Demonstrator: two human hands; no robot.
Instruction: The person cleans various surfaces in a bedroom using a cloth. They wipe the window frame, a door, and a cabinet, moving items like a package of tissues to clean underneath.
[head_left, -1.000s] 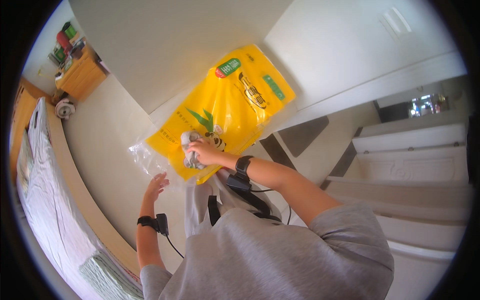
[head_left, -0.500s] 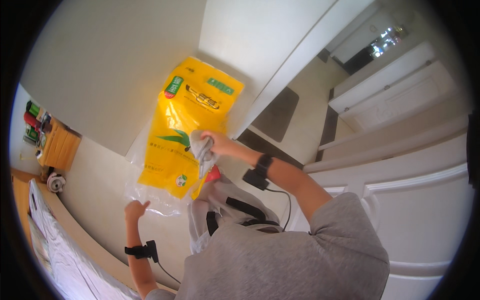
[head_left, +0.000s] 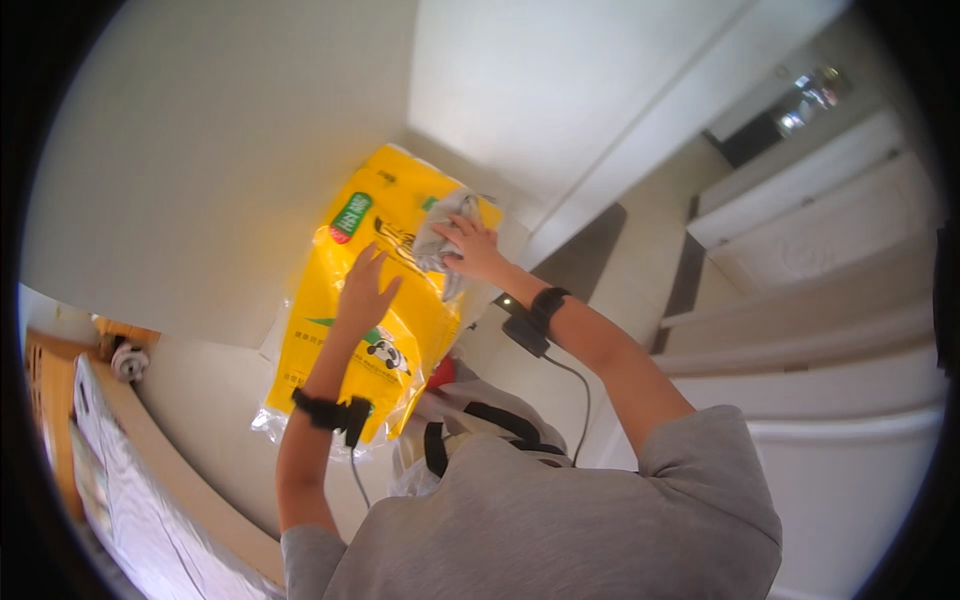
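A large yellow plastic bag [head_left: 300,345] with green patches, a panda picture and clear edges lies in front of me, against the corner of pale panels. On its upper right part, my right hand [head_left: 475,252] presses a crumpled grey cloth [head_left: 434,245], fingers spread over the fabric. My left hand [head_left: 366,292] is over the middle of the bag, holding nothing, its fingers stretched and apart. Whether the left fingertips touch the plastic I cannot tell. Both wrists wear black bands, each with a small box and a cable.
Tall pale panels [head_left: 230,150] rise behind the bag. A white panelled door [head_left: 850,480] is close on my right, with a dark mat [head_left: 585,245] on the floor beyond the opening. To the left are a bed edge [head_left: 150,470] and a small round white object [head_left: 129,362].
My right hand has carried the grey cloth up and right onto the bag's upper part. My left hand has moved from below the bag to over its middle, and its fingers have spread.
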